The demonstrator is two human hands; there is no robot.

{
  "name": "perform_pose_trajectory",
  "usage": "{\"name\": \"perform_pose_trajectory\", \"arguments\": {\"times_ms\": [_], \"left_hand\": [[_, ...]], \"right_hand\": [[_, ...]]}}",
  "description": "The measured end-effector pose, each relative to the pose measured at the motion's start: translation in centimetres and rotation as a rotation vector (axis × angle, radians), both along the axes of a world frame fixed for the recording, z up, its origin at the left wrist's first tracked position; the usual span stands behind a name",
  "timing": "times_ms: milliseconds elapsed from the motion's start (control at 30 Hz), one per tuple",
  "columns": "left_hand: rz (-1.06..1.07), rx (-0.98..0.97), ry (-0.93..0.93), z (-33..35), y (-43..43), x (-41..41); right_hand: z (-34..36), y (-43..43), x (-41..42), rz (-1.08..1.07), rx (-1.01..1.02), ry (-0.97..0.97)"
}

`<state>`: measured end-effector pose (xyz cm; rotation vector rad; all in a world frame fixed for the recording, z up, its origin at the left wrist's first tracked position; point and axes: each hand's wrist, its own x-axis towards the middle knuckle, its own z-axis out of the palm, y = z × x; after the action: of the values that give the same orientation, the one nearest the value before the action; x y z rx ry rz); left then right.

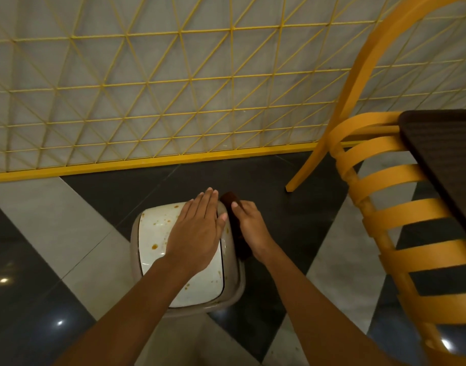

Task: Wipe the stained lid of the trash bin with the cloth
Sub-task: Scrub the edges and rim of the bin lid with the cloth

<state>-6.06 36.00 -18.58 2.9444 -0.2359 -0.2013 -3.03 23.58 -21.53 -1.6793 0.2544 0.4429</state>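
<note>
Lid (158, 233) stained orange; right hand (253, 228) grips cloth (228, 198).

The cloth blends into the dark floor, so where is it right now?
Head view: the dark cloth is gripped in the right hand at the right edge of the stained lid, just beside the left hand lying flat on it.

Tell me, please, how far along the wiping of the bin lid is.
Nothing looks done yet: orange stains dot the white lid. In hand: the left hand lies flat on the lid, and the right hand grips the dark cloth at the right edge of the trash bin. Left to do: wiping the whole lid.
</note>
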Motion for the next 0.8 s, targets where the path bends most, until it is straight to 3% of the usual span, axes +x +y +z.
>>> {"name": "perform_pose_trajectory", "arguments": {"times_ms": [233, 533, 800], "left_hand": [[0.000, -0.011, 0.047, 0.3, -0.2, 0.2], [-0.029, 0.020, 0.032, 0.4, 0.0, 0.2], [-0.032, -0.009, 0.055, 1.0, 0.0, 0.1]], "right_hand": [[-0.3, -1.2, -3.6, -0.009, 0.081, 0.079], [-0.5, 0.1, -0.5, 0.060, -0.149, -0.049], [0.2, -0.9, -2.7, 0.031, 0.004, 0.024]]}}
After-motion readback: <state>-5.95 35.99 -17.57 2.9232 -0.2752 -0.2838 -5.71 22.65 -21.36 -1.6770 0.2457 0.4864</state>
